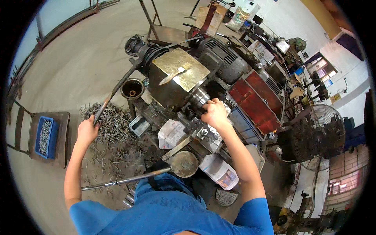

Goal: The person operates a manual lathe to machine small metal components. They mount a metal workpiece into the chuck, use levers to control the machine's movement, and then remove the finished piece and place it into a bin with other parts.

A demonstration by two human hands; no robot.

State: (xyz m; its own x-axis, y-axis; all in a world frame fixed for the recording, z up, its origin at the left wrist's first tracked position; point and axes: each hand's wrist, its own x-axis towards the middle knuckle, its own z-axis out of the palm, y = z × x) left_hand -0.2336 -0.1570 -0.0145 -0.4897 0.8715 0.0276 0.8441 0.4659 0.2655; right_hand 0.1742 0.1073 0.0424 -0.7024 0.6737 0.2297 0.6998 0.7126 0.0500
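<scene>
My left hand [87, 130] is wrapped round the lower end of a long metal lever [111, 94] that runs up to the back of a lathe-like machine [166, 88]. In front of the machine's round metal spindle nose [200, 97], my right hand [215, 113] has its fingers curled together; what they hold, if anything, is hidden. A paintbrush [175, 75] lies on the brass-coloured top plate [196, 74]. Below my right hand sits a metal tool slide [209, 138]. Nearer to me, a second bar [129, 180] reaches left from a round metal disc [184, 164].
Metal shavings [111, 125] cover the floor under the lever. A blue bin [46, 137] of small metal parts stands on a low cart [62, 133] at left. A motor [223, 58] and a red metal box [256, 102] sit behind. At right is a large fan [319, 135].
</scene>
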